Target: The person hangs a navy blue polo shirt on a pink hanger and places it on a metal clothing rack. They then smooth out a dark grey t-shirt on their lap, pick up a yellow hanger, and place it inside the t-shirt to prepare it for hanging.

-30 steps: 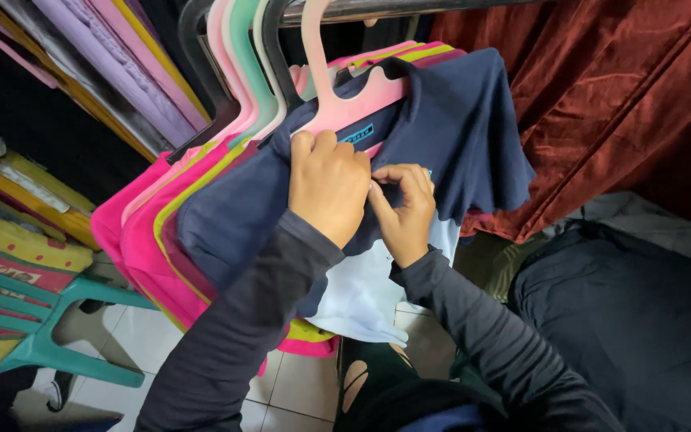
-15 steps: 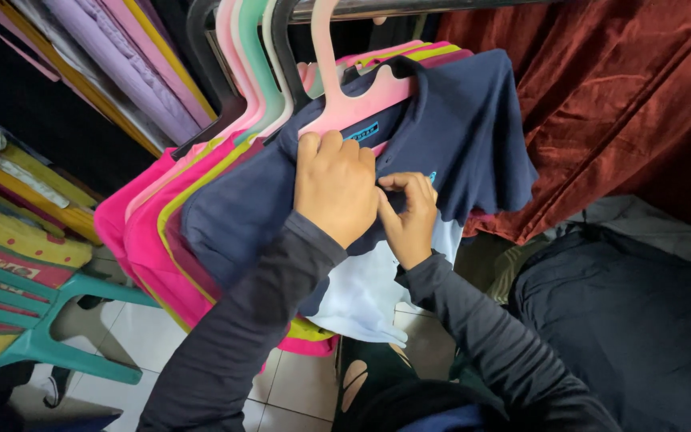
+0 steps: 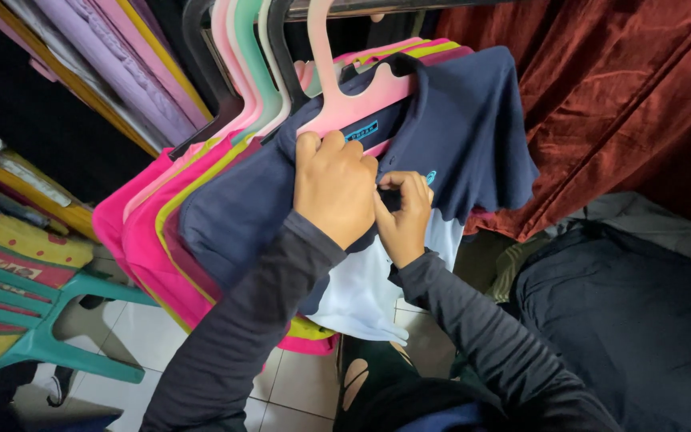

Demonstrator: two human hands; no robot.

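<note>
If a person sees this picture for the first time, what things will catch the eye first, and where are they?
In the middle, the left hand and the right hand meet on the front of a navy shirt, which hangs on a pink hanger from the rail above. Behind it, to the left, bright pink shirts hang in a row. A dark red curtain fills the upper right, and a teal plastic chair stands at the lower left.

Both hands rest side by side on the front shirt (image 3: 457,136), left hand (image 3: 333,188) beside right hand (image 3: 405,212); more shirts (image 3: 145,232) hang behind it, a chair (image 3: 33,320) stands left, a curtain (image 3: 601,88) right.
</note>
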